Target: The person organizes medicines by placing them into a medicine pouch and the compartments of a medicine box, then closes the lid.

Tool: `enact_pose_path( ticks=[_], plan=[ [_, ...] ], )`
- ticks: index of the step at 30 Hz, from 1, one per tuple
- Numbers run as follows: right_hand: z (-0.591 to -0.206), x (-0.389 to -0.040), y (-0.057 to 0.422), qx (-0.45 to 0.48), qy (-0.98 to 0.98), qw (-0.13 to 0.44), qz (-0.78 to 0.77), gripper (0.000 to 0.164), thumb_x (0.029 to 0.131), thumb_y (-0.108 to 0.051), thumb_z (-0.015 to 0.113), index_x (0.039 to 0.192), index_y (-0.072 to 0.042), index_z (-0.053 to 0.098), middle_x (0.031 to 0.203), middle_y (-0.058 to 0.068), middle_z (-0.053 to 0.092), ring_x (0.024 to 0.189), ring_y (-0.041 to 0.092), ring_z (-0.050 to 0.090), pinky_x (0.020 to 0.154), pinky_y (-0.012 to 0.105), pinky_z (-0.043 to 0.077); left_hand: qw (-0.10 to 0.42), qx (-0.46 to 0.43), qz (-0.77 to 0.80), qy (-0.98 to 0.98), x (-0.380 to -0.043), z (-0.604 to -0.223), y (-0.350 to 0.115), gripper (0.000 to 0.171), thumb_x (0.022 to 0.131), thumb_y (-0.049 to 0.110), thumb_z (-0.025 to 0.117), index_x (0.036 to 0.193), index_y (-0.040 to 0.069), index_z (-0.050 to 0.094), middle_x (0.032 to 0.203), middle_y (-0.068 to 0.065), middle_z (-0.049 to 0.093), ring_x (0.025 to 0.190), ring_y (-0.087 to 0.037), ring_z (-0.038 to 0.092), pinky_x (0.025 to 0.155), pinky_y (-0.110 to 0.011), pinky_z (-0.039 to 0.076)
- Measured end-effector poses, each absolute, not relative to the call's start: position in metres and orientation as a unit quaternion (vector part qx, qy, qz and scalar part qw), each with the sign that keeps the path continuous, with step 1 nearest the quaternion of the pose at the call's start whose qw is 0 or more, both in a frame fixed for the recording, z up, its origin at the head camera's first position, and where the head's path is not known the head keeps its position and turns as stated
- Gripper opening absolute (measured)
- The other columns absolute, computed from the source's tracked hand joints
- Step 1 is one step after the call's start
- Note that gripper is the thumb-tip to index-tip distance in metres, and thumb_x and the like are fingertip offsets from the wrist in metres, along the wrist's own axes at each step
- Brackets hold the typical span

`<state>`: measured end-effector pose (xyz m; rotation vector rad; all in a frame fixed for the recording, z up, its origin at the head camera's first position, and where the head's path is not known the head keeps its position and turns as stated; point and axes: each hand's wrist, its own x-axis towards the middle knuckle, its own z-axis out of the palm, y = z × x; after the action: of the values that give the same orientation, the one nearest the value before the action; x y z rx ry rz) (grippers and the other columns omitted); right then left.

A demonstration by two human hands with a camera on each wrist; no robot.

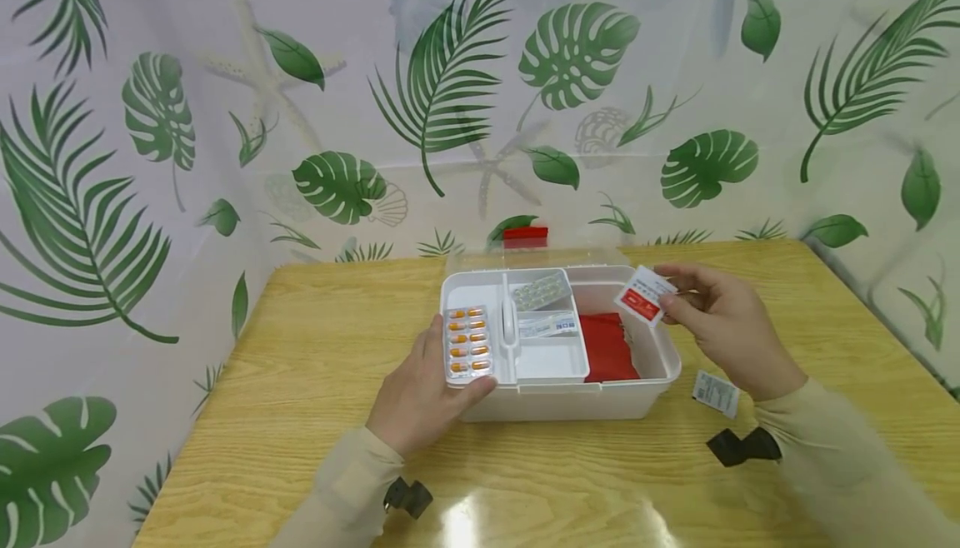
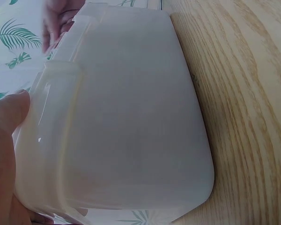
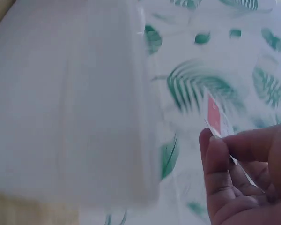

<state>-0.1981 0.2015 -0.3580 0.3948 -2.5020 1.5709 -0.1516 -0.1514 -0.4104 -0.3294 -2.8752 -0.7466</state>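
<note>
My right hand (image 1: 723, 323) pinches a small white-and-red sachet (image 1: 641, 294) between thumb and fingers, over the right end of a white plastic box (image 1: 555, 405). In the right wrist view the sachet (image 3: 214, 115) appears nearly edge-on, apart from the box wall. My left hand (image 1: 423, 390) grips the box's front left corner, with the thumb (image 2: 11, 110) at the front rim. Inside the box sits a white tray (image 1: 543, 361) with a handle. It holds a blister pack of orange capsules (image 1: 468, 341), a greenish blister pack (image 1: 540, 291) and a white-and-blue packet (image 1: 547, 326).
A red pouch (image 1: 609, 348) lies in the box's deep right section. Another small white sachet (image 1: 716, 393) rests on the wooden table (image 1: 322, 365), right of the box. Behind, the clear lid with a red latch (image 1: 525, 236) stands folded back near the leaf-patterned cloth (image 1: 450, 198).
</note>
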Motion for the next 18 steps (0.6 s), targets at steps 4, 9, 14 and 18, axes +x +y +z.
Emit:
enact_pose_path(
  ticks=[4, 9, 14, 18],
  plan=[
    [-0.345, -0.193, 0.168, 0.188, -0.839, 0.059, 0.508, 0.032, 0.092, -0.009, 0.064, 0.123, -0.003, 0.062, 0.108, 0.013, 0.065, 0.082, 0.021, 0.063, 0.07, 0.023, 0.054, 0.079, -0.111, -0.247, -0.959, -0.151, -0.411, -0.152, 0.111, 0.08, 0.077, 0.048, 0.151, -0.003, 0.017, 0.137, -0.016, 0.045, 0.101, -0.024, 0.059, 0.075, -0.04, 0.053],
    [-0.346, -0.196, 0.134, 0.247, -0.843, 0.032, 0.477, 0.028, 0.087, -0.004, 0.069, 0.115, -0.006, 0.069, 0.109, 0.007, 0.068, 0.084, 0.017, 0.064, 0.073, 0.02, 0.053, 0.079, -0.112, -0.25, -0.959, -0.151, -0.41, -0.151, 0.111, 0.08, 0.076, 0.05, 0.151, -0.003, 0.017, 0.138, -0.016, 0.045, 0.103, -0.024, 0.059, 0.077, -0.041, 0.053],
    [-0.355, -0.197, 0.112, 0.319, -0.844, 0.041, 0.429, 0.025, 0.081, 0.003, 0.072, 0.105, -0.006, 0.073, 0.103, 0.004, 0.071, 0.078, 0.01, 0.064, 0.07, 0.022, 0.054, 0.076, -0.111, -0.25, -0.959, -0.151, -0.41, -0.152, 0.111, 0.08, 0.077, 0.049, 0.151, -0.003, 0.017, 0.138, -0.016, 0.044, 0.104, -0.025, 0.058, 0.079, -0.041, 0.053],
    [-0.36, -0.196, 0.106, 0.337, -0.856, 0.043, 0.39, 0.024, 0.079, 0.003, 0.073, 0.101, -0.007, 0.075, 0.087, 0.0, 0.071, 0.058, 0.005, 0.058, 0.053, 0.022, 0.05, 0.079, -0.115, -0.248, -0.959, -0.152, -0.41, -0.152, 0.111, 0.08, 0.076, 0.049, 0.151, -0.003, 0.017, 0.138, -0.016, 0.044, 0.103, -0.024, 0.058, 0.078, -0.04, 0.053]
  ],
)
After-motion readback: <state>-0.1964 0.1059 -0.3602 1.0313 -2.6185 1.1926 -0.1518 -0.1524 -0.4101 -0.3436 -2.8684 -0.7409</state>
